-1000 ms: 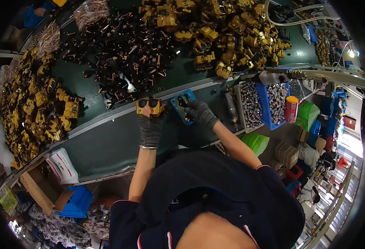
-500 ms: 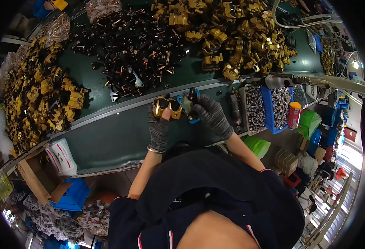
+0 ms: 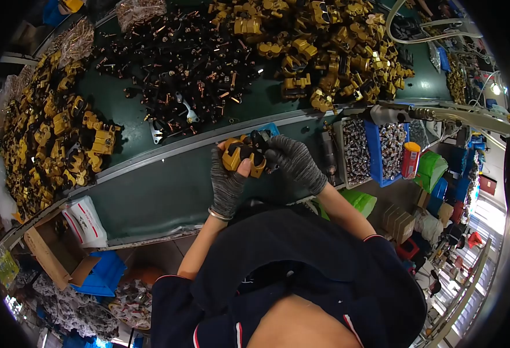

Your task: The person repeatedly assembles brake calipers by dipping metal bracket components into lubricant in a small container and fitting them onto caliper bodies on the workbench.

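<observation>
The left hand [image 3: 229, 188] wears a knit glove [image 3: 224, 197] with fine grey and black stripes, the thumb's end bare; a pale bangle [image 3: 217, 214] circles that wrist. The right hand [image 3: 298, 163] has a matching striped glove [image 3: 310, 171]. The shirt [image 3: 394, 307] is dark navy, its short sleeves, at seven and four o'clock, trimmed red and white. More white-and-red stripes [image 3: 238, 335] mark its front toward six and five o'clock. Plain black cloth [image 3: 284, 235] spreads between the sleeves.

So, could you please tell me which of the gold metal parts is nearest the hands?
It is the gold part gripped in the left hand; the other gold parts lie heaped together, touched by neither hand.
</observation>
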### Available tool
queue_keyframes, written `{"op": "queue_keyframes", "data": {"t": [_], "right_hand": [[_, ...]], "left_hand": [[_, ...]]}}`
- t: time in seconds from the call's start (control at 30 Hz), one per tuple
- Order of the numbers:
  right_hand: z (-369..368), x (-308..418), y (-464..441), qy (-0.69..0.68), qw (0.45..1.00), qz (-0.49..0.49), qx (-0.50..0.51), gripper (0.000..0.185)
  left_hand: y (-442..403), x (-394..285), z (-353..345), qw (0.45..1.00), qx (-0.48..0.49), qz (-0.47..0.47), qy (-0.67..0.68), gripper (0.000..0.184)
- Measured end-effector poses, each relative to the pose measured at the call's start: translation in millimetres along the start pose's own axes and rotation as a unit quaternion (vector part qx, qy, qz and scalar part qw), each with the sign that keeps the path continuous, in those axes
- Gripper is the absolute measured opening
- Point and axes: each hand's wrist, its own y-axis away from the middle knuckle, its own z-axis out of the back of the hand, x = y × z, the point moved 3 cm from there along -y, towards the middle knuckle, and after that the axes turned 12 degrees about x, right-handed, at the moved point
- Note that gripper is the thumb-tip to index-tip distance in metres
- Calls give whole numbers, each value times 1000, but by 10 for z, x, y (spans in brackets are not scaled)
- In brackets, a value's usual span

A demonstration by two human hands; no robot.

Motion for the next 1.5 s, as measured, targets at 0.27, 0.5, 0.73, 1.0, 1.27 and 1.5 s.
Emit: {"op": "queue_keyframes", "data": {"t": [0.27,0.5,0.73,1.0,1.27,1.5], "right_hand": [[-193,-323,-138,43,997,-61,23,24],[37,-494,-1372,413,893,33,-174,33],[-21,-570,-1886,444,879,-25,-172,23],[237,-402,-1580,463,885,-24,-36,20],[380,-761,-389,50,978,12,-202,37],[642,-742,672,-505,845,-102,-142,32]], "left_hand": [[41,284,139,999,-17,29,17,50],[-406,176,2091,927,-67,-21,370,48],[-768,-1444,4175,885,-301,-234,267,53],[-1206,-1789,4040,879,-387,-182,210,60],[-1875,-186,48,834,214,-273,-429,46],[-2439,1389,-972,695,293,-133,-643,74]]}}
